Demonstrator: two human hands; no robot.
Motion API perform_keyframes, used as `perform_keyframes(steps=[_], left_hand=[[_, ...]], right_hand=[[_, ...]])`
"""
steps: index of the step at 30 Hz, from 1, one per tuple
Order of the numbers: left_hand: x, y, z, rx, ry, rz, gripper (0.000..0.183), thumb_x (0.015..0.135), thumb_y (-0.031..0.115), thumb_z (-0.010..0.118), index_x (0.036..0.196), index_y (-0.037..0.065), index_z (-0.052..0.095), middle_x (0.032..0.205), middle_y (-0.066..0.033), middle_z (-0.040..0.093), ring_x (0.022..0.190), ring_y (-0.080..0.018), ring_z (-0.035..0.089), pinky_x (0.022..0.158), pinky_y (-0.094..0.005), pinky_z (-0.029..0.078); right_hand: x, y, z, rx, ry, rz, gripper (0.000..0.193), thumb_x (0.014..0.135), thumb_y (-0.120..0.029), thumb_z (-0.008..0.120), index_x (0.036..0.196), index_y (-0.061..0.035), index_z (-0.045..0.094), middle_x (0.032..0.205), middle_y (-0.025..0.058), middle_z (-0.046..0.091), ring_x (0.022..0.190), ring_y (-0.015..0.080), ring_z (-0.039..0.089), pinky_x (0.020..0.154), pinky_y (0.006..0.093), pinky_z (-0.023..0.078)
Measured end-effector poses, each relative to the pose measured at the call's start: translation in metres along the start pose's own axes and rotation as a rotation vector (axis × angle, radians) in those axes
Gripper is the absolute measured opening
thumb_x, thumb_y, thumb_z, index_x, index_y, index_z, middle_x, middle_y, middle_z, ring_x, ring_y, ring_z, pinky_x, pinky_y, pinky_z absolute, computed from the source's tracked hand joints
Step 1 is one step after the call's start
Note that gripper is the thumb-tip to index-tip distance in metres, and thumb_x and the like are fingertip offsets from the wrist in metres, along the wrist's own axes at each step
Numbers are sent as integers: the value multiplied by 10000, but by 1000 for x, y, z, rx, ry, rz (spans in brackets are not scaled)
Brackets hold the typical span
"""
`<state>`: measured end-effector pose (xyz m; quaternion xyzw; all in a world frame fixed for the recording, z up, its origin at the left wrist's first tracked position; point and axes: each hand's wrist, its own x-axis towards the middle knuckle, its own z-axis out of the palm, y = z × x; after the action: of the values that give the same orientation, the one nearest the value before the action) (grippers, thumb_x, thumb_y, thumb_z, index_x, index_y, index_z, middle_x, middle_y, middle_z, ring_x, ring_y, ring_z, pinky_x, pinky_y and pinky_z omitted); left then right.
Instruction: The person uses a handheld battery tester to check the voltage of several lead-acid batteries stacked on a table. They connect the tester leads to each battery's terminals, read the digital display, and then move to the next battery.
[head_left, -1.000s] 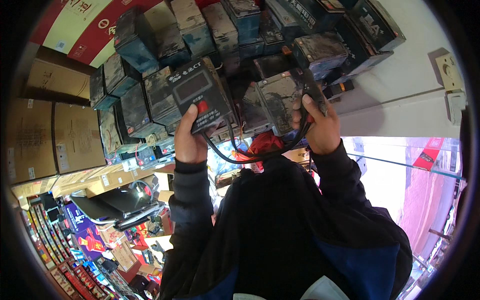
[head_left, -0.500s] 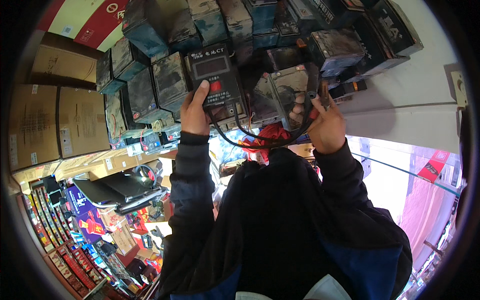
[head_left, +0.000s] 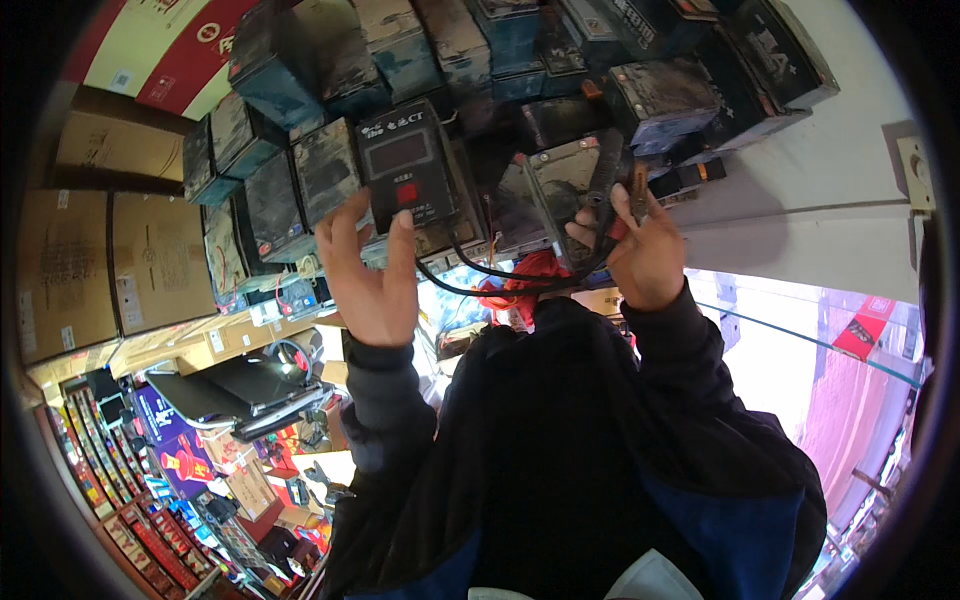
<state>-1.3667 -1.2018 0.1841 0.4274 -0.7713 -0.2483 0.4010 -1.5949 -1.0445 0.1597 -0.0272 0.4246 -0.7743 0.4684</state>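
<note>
A black battery tester (head_left: 424,178) with a dark display and a red button lies face up on the batteries. My left hand (head_left: 368,278) is at its lower left corner, fingers apart, thumb by the lower edge; whether the fingertips touch it is unclear. Two black cables (head_left: 470,291) loop from the tester to my right hand (head_left: 648,256). That hand is closed on the cable clamps; a copper-coloured clamp jaw (head_left: 641,188) and a black clamp handle (head_left: 604,172) stick up from it. Behind the fingers sits a dusty battery (head_left: 565,190), partly hidden.
Dusty used batteries (head_left: 396,45) are stacked along the far side. Brown cartons (head_left: 160,262) stand at the left. A red cloth-like thing (head_left: 535,272) lies below the cables. On the right are a pale wall (head_left: 800,170) and a glass edge (head_left: 800,340).
My left hand has let go of the tester's side and drawn back toward me, its fingers spreading. The tester sits slightly lower and further left in view. My right hand keeps the clamps.
</note>
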Motion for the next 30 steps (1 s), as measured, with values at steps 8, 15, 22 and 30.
perform_keyframes(steps=[8,15,22,30], left_hand=[[-24,71,90,-1029,-595,-338,529,991,204,721,1421,-43,536,1337,-150,613,1221,-211,608,1029,-325,498],[-5,58,99,-1238,-415,-708,420,1057,244,619,1390,-5,559,1150,-161,711,1001,-208,712,904,-356,574],[19,34,100,-1024,-453,-813,252,1017,268,646,1035,19,610,760,-97,635,461,-160,531,370,-273,338],[28,28,116,-774,-648,-851,332,994,340,628,867,35,652,657,-37,564,422,-147,469,412,-289,330]], right_hand=[[-7,12,14,-163,-116,-136,326,1061,-141,576,1368,-30,578,1155,42,672,1051,142,634,993,331,512],[-8,2,5,-456,-49,-140,367,1094,-209,541,1402,-9,534,984,27,616,916,116,602,850,296,536],[-1,-25,-7,-554,-7,-191,582,1097,-475,452,1494,-50,436,777,42,536,542,113,519,515,278,504],[15,-31,-6,-553,-75,-132,517,1075,-435,483,1397,-30,493,703,4,488,506,76,440,466,240,367]])
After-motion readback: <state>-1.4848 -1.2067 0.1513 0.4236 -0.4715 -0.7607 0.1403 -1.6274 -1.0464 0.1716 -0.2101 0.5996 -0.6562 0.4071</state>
